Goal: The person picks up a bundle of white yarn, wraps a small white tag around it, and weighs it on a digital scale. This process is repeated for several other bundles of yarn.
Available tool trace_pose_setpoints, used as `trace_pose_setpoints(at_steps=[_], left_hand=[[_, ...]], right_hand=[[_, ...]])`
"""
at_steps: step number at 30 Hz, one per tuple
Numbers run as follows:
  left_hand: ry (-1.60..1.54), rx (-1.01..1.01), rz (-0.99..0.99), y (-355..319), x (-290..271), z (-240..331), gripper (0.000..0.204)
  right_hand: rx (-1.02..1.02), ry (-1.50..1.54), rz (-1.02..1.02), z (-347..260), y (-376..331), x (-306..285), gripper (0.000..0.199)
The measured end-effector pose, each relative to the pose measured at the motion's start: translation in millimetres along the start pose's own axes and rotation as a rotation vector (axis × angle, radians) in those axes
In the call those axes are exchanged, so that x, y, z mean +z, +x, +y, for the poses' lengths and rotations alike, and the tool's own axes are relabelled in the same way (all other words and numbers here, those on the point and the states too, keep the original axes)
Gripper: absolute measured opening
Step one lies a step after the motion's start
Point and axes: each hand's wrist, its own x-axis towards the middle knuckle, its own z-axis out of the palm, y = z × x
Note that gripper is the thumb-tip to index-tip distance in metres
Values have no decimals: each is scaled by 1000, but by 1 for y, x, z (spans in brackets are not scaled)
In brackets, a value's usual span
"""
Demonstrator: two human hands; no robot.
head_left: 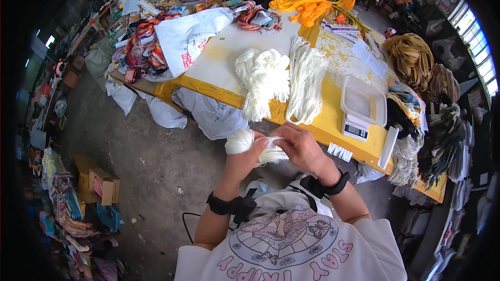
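A yarn workshop — white skeins (307, 80) lie on a worktable (224, 54) beyond the right hand (303, 147), a digital scale (355, 129) and brown hanks (410, 58) to its right.

The yellow-and-white table (221, 52) carries 2 white yarn bundles (306, 80) side by side near its front edge, a digital scale (355, 129) to their right, and orange yarn (311, 8) farther back; leftward, a white bag (191, 34) apparently overlaps multicoloured skeins (146, 47).

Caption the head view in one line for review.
Left hand and right hand hold a white yarn bundle near a yellow-and-white table.
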Motion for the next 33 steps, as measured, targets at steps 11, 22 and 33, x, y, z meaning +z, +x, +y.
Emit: trace_pose_setpoints(at_steps=[11,22,33], left_hand=[[-244,-217,-230,14,-21,-5,9],[-62,-52,-117,13,-21,-3,11],[88,201,-145,7,-27,-20,10]], right_hand=[[-135,35,119,8,4,16,13],[88,239,82,10,18,24,13],[775,830,-511,31,26,26,27]])
